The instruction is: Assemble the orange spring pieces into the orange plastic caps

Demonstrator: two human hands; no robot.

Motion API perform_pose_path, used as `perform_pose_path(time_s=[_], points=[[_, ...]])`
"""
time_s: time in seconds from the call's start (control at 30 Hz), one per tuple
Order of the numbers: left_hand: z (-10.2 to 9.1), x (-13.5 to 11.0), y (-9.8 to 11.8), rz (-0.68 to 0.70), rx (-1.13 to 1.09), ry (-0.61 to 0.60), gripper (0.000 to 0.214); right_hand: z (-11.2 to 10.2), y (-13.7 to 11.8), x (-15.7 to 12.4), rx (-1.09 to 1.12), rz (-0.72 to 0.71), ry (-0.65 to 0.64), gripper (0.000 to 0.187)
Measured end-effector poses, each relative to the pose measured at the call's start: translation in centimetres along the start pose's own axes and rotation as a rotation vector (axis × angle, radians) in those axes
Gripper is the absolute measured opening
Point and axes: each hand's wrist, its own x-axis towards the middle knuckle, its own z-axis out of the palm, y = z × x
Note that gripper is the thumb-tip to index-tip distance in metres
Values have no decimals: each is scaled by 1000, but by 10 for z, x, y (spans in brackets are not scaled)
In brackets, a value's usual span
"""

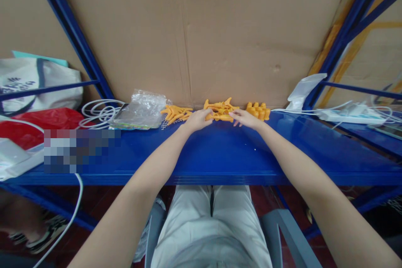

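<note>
Both my arms reach forward over a blue metal shelf (220,155). My left hand (198,119) and my right hand (245,118) meet at a heap of small orange plastic parts (220,109) against the cardboard back wall. Each hand has its fingers closed on orange pieces at the front edge of that heap. A second bunch of thin orange parts (176,114) lies just left of my left hand. A cluster of stubby orange caps (258,110) sits just right of my right hand.
A crumpled clear plastic bag (141,109) and a coiled white cable (100,113) lie to the left, with a red bag (40,119) and a white tote (34,83) beyond. A white power strip with cables (348,114) and a white pouch (304,90) are at right. Cardboard (201,37) backs the shelf.
</note>
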Motion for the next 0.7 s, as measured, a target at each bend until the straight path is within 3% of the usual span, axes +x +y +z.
perform_pose_path(time_s=[0.13, 0.23, 0.53, 0.7], points=[[1, 0, -4, -20, 3, -35, 27, 11, 4, 5, -325, -296, 58, 41], [0, -1, -5, 0, -13, -30, 26, 21, 2, 2, -511, -428, 44, 46], [-2, -1, -5, 3, -17, -18, 22, 31, -13, -10, -770, -465, 23, 29], [0, 0, -8, 15, -15, 26, 25, 31, -14, -9, -792, -557, -33, 34]])
